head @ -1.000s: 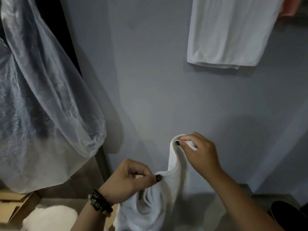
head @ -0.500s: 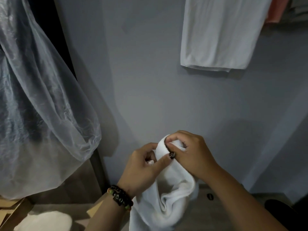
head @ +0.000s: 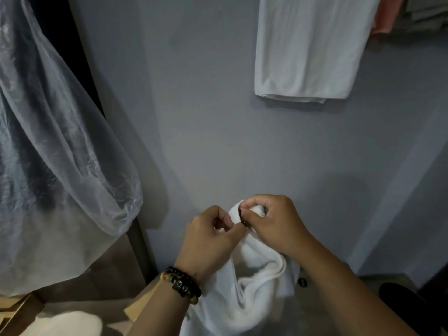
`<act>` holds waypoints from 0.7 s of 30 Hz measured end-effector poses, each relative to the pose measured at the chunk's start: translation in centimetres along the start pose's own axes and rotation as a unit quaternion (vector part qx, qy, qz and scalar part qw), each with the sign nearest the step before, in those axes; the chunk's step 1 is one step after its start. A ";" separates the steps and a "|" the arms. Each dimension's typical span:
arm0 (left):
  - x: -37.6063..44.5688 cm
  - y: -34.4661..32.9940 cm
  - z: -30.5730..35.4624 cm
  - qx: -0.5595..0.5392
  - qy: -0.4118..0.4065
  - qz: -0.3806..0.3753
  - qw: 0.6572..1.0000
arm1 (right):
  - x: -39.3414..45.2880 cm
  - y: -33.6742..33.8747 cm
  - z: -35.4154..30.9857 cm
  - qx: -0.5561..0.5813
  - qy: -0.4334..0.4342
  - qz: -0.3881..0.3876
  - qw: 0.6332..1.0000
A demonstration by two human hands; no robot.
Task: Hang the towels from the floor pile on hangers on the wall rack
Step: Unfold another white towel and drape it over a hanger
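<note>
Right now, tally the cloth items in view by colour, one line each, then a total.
White: 3, namely the white terry towel held in both hands, the white folded towel hanging on the wall and the white fluffy cloth on the floor at lower left.
Pink: 1, the pink cloth at the top right edge.
Total: 4.

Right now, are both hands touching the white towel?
Touching. The head view shows the left hand and right hand each pinching the top edge of the white towel.
</note>
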State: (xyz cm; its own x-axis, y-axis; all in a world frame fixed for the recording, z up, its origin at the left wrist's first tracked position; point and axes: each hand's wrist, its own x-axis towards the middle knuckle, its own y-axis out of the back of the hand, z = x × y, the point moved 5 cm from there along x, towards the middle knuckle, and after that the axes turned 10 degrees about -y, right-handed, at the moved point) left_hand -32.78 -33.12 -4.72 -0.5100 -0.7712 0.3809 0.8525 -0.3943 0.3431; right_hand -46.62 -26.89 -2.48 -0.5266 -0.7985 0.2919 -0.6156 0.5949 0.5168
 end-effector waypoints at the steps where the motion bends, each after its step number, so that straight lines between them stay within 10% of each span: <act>1: 0.0 -0.1 -0.1 0.005 0.004 0.000 1.000 | -0.1 0.1 0.0 0.003 -0.005 -0.004 1.000; 10: 0.6 0.3 -2.1 -0.097 0.039 0.018 0.994 | -1.4 1.7 -0.6 -0.058 0.033 -0.049 0.997; 21: -0.2 -1.2 1.1 -0.040 -0.180 -0.097 0.978 | -1.3 2.6 -0.6 -0.061 0.032 -0.012 0.998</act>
State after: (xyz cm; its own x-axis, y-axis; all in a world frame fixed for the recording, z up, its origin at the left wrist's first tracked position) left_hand -33.88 -31.95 -4.23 -0.6576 -0.4578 0.5983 0.7348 -0.5650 0.3753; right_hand -47.16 -24.34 -1.03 -0.4717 -0.8191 0.3266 -0.5492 0.5627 0.6179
